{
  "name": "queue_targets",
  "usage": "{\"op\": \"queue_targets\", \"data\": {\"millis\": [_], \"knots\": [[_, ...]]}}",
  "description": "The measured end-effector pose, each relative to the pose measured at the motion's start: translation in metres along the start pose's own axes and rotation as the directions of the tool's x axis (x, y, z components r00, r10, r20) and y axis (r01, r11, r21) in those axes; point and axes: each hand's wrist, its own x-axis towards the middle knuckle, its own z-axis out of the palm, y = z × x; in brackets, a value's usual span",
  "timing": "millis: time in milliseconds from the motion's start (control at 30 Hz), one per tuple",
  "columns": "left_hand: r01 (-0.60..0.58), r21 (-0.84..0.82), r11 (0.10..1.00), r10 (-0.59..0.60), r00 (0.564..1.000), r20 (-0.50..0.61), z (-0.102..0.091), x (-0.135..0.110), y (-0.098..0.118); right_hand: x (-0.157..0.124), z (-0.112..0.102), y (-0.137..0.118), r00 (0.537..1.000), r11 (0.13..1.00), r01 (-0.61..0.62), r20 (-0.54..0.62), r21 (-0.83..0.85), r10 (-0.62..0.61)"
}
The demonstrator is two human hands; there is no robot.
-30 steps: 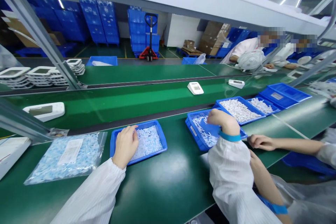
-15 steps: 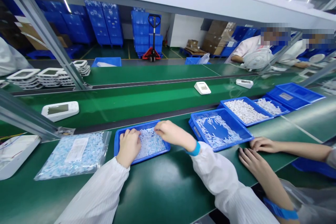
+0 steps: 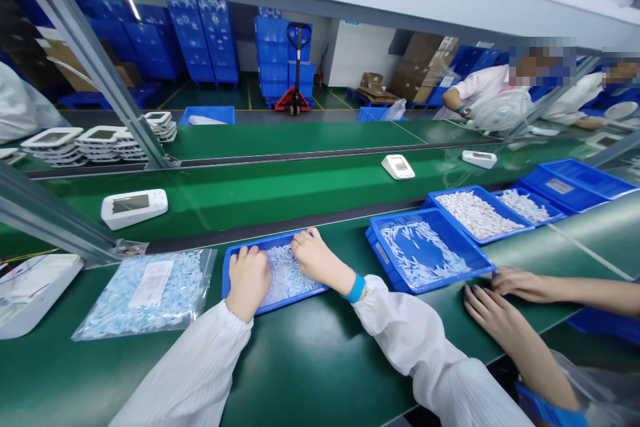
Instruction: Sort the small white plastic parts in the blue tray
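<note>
Pieces: small white-and-pale-blue slips (image 3: 286, 275), lying loose in the near tray (image 3: 293, 301), a low blue one on the green bench (image 3: 300, 360); head view, the only one.

Left hand: (image 3: 249, 281) over the tray's left part, fingers bent and drawn together, tips down by the pieces; whether it has hold of one, I cannot tell.

Right hand: (image 3: 317, 260) reaching in from the right, over the tray's far right part, fingers curled, thumb side toward the left hand; the tips are partly hidden, so I cannot tell if a piece is pinched.

Step in hand: judging by the two bent hands, fingering or picking at pieces inside the near tray.

Next move: would call for a fine pinch on a single thin piece, without dragging its neighbours, and enough lift to clear the rim.

Bag: (image 3: 113, 307) clear plastic, full of similar pale blue pieces, flat on the bench just left of the tray, untouched.

Second tray: (image 3: 413, 250) apart to the right, similar pieces strewn around a bare patch of its floor; neither hand is on it.

Co-worker's hands: (image 3: 495, 313) resting near the second tray's front right corner.

Belt: (image 3: 275, 188) behind the bench, carrying white devices (image 3: 135, 208) with grey screens.
</note>
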Motion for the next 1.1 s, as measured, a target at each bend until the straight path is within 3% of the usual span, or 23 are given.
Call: {"op": "queue_targets", "data": {"millis": [167, 267, 400, 567, 633, 833, 1100], "knots": [[0.005, -0.015, 1.0, -0.005, 1.0, -0.02, -0.002, 0.001, -0.001, 0.0, -0.008, 0.001, 0.996, 0.996, -0.026, -0.086, 0.083, 0.033], [0.028, -0.067, 0.997, -0.033, 0.996, -0.08, -0.003, 0.001, -0.001, 0.0, -0.011, -0.003, 0.987, 0.955, 0.021, -0.159, 0.297, 0.028], [-0.018, -0.261, 0.965, -0.031, 0.983, -0.181, -0.005, 0.005, -0.001, 0.004, -0.009, -0.012, 0.962, 0.768, 0.045, -0.234, 0.639, 0.138], [-0.124, -0.455, 0.882, 0.03, 0.978, -0.207, -0.007, 0.009, 0.0, 0.008, -0.002, -0.012, 0.935, 0.508, -0.052, -0.137, 0.859, 0.328], [-0.116, -0.465, 0.877, 0.031, 0.982, -0.188, -0.008, 0.009, 0.001, 0.009, 0.001, -0.011, 0.938, 0.446, -0.067, -0.095, 0.893, 0.332], [-0.064, -0.492, 0.868, -0.02, 0.986, -0.164, -0.01, 0.008, 0.007, 0.008, 0.007, -0.007, 0.928, 0.458, -0.07, -0.112, 0.886, 0.357], [-0.062, -0.5, 0.864, -0.04, 0.981, -0.19, -0.008, 0.008, 0.01, 0.008, 0.009, -0.007, 0.913, 0.33, -0.036, -0.103, 0.943, 0.395]]}}
